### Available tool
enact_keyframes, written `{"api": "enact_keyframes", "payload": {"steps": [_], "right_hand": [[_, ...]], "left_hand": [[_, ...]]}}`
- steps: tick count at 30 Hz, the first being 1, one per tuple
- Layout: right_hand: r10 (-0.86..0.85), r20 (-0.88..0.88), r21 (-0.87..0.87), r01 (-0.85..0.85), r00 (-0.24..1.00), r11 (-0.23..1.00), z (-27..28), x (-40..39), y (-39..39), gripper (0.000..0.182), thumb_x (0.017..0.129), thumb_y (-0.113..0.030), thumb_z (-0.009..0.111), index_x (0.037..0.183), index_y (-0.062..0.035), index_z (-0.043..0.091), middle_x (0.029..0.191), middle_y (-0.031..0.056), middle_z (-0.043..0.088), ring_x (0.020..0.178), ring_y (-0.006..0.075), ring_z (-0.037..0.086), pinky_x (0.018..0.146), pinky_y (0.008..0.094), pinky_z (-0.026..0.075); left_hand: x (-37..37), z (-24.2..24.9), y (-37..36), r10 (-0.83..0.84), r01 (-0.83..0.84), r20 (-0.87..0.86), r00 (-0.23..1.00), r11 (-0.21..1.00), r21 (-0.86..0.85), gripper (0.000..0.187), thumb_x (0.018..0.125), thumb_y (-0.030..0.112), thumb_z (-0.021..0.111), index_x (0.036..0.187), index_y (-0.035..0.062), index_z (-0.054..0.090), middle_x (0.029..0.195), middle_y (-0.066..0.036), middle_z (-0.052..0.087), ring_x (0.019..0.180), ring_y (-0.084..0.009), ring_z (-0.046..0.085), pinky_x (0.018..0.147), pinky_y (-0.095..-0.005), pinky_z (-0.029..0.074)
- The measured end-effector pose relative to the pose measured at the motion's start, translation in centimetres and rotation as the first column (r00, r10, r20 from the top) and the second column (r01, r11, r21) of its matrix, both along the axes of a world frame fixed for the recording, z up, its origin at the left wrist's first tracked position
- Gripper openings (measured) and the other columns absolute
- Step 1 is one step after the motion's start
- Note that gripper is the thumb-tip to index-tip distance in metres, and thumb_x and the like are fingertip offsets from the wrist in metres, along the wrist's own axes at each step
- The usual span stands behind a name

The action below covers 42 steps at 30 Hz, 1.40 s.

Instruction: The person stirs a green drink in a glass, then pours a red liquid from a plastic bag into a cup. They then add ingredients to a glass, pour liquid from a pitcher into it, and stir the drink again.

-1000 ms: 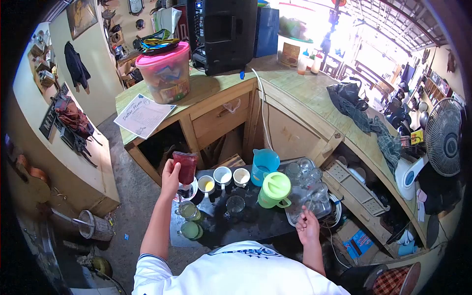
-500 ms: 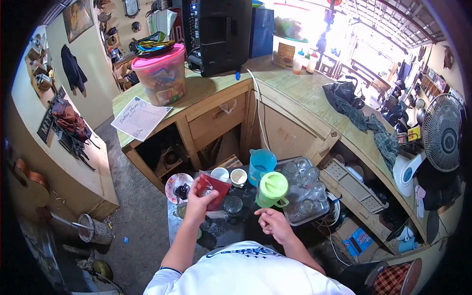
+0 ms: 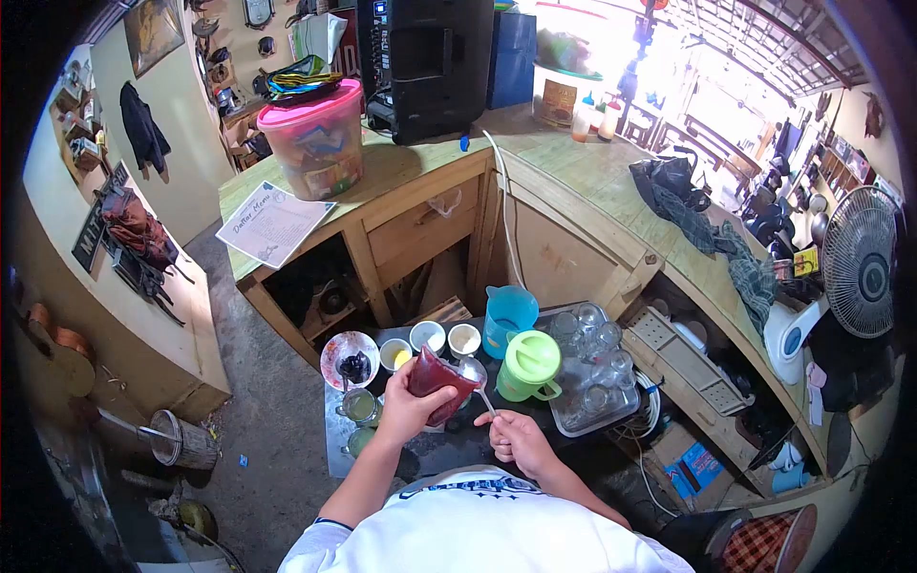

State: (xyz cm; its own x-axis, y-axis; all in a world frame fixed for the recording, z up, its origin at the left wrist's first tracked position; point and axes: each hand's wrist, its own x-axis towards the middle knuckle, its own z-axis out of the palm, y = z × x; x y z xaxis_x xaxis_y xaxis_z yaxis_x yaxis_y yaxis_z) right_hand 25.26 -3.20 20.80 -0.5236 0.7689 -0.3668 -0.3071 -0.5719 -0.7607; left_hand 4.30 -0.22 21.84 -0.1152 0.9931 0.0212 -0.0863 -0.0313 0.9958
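My left hand (image 3: 415,406) is wrapped round a dark red packet (image 3: 447,382), held tilted above the dark table. My right hand (image 3: 517,439) grips the handle of a metal spoon (image 3: 484,390), whose bowl is raised beside the packet's upper right edge. Behind the packet stand a cup with something yellow (image 3: 394,356), a cup with white contents (image 3: 428,337) and another pale cup (image 3: 464,341). A patterned bowl (image 3: 349,362) with something dark in it is at the left. Glass mugs (image 3: 361,408) stand left of my left hand.
A blue pitcher (image 3: 509,320) and a green lidded pitcher (image 3: 531,365) stand right of the cups, beside a tray (image 3: 597,416) of glasses. Behind are a wooden counter (image 3: 559,177), a pink-lidded tub (image 3: 313,148) and a black speaker (image 3: 430,72). A fan (image 3: 860,260) is at the far right.
The red packet has moved right and turned in my left hand, uncovering the cup with yellow contents. The spoon now shows clearly, raised beside the packet.
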Motion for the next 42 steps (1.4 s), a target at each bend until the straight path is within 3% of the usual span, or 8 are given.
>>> {"api": "enact_keyframes", "payload": {"steps": [34, 42], "right_hand": [[0.014, 0.069, 0.088, -0.020, 0.997, 0.996, -0.6, 0.3, 0.6, 0.026, 0.102, -0.018, 0.041, 0.114, -0.0023, 0.058, 0.064, -0.0082, 0.035, 0.049, 0.0000, 0.027, 0.042, 0.0166, 0.022], [-0.026, 0.041, 0.057, 0.024, 0.999, 0.998, 0.0, 0.4, 1.1, 0.027, 0.102, -0.015, 0.037, 0.114, 0.0018, 0.055, 0.066, -0.0059, 0.036, 0.050, 0.0014, 0.027, 0.045, 0.0173, 0.022]], "left_hand": [[-1.5, -0.2, 3.7, 0.038, -0.040, -0.021, 0.999, 0.997, -0.072, 0.048, 0.073, 0.012, 0.080, 0.113, -0.0017, 0.058, 0.102, -0.009, 0.066, 0.092, -0.0152, 0.064, 0.083, -0.0298, 0.051], [-1.1, 0.2, 2.6, 0.034, -0.035, -0.024, 0.999, 0.997, -0.067, 0.047, 0.073, 0.011, 0.080, 0.113, -0.0019, 0.058, 0.102, -0.009, 0.067, 0.091, -0.0151, 0.064, 0.082, -0.0295, 0.051]]}}
